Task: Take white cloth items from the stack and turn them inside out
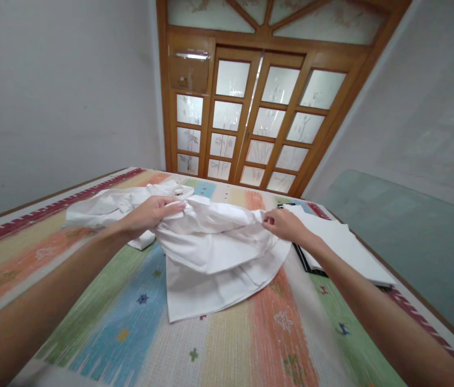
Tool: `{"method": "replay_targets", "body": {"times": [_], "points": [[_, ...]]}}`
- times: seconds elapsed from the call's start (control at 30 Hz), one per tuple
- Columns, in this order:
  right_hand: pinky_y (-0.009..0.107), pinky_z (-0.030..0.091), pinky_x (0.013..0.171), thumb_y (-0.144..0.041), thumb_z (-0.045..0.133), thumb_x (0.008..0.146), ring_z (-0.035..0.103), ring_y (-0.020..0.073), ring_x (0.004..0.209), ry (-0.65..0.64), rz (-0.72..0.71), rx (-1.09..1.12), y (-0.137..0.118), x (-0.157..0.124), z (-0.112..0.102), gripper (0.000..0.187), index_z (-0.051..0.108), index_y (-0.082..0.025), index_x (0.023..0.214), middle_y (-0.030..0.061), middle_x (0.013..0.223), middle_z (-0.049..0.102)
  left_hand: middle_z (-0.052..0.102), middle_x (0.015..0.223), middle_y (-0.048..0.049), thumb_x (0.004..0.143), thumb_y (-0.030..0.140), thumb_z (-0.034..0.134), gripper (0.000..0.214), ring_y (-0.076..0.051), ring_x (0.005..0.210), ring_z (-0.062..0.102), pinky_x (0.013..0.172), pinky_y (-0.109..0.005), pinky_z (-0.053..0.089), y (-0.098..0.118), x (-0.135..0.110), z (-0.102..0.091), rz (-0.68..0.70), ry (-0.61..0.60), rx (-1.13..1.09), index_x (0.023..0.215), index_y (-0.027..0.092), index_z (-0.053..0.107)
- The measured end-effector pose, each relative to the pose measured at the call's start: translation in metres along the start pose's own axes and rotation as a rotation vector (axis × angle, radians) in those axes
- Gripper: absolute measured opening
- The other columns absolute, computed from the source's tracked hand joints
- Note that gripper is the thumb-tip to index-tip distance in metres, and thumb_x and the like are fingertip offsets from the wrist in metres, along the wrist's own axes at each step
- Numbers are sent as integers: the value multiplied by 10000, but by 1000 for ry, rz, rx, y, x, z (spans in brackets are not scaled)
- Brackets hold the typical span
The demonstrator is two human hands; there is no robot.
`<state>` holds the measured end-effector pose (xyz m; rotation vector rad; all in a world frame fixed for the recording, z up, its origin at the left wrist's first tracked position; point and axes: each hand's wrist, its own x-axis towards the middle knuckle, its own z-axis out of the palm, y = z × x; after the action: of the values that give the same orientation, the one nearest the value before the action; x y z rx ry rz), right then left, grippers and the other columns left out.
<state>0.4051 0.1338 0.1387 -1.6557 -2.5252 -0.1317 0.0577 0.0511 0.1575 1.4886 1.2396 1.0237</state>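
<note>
Left hand [152, 212]: stretched forward, pinching our white shirt [218, 247]
Right hand [283, 223]: also outstretched, pinching its right edge
Long axis: left to right, curved hem toward us
Place: atop our striped cloth [221, 349]

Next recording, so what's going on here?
A person's left hand and right hand each grip a crumpled white fabric garment, with the part between them bunched in folds. Its curved lower edge spreads toward the wearer over a multicoloured striped cloth table cover. To the right, flat white rectangular sheets lie partly over something black.
</note>
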Motion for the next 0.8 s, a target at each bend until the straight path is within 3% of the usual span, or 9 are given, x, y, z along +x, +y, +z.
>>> {"method": "replay_targets", "body": {"times": [0.1, 0.17, 0.23, 0.33, 0.47, 0.6, 0.8], "points": [[223, 358, 558, -292, 587, 841, 538, 118, 590, 77, -286, 442, -46, -10, -1, 188, 645, -156, 726, 4, 636, 611, 695, 766, -19, 761, 526, 658, 372, -150, 634, 607, 519, -209, 421, 0, -15, 22, 46, -130, 78, 898, 182, 684], [212, 341, 519, -336, 585, 855, 499, 95, 525, 102, -340, 685, -74, -22, -4, 274, 609, -157, 648, -19, 566, 565, 710, 839, -24, 809, 510, 613, 363, -154, 689, 619, 561, -215, 439, 0, -22, 36, 107, -174, 131, 965, 191, 691], [205, 363, 497, -404, 570, 881, 512, 85, 487, -26, -377, 892, -96, -34, -8, 333, 633, -153, 672, -21, 560, 579, 720, 919, -33, 848, 479, 571, 349, -168, 760, 635, 628, -231, 466, -1, -27, 47, 180, -185, 180, 1007, 195, 696], [203, 404, 477, -485, 563, 888, 565, 97, 495, -84, -320, 1077, -114, -47, -9, 377, 677, -148, 760, -1, 600, 623, 725, 997, -29, 887, 411, 524, 307, -183, 852, 651, 721, -254, 487, -3, -32, 62, 303, -105, 266, 1042, 212, 700], [206, 450, 459, -537, 632, 829, 610, 119, 537, 34, -175, 1155, -115, -51, 0, 393, 653, -146, 800, 33, 703, 665, 743, 981, -12, 892, 309, 510, 253, -171, 825, 667, 742, -261, 497, -8, -33, 79, 434, 45, 417, 1020, 243, 718], [211, 479, 454, -550, 615, 834, 622, 129, 551, -14, -163, 1162, -107, -52, 6, 413, 652, -139, 803, 50, 713, 674, 759, 944, -16, 866, 216, 532, 233, -170, 828, 686, 776, -272, 509, -13, -31, 91, 576, 100, 505, 980, 248, 733], [196, 435, 473, -340, 519, 886, 589, 103, 532, -26, -188, 1019, -99, -59, 4, 257, 640, -150, 762, 28, 704, 671, 760, 883, -38, 913, 257, 528, 203, -170, 776, 705, 731, -269, 515, -25, -26, 104, 695, 110, 624, 903, 221, 727]]}}
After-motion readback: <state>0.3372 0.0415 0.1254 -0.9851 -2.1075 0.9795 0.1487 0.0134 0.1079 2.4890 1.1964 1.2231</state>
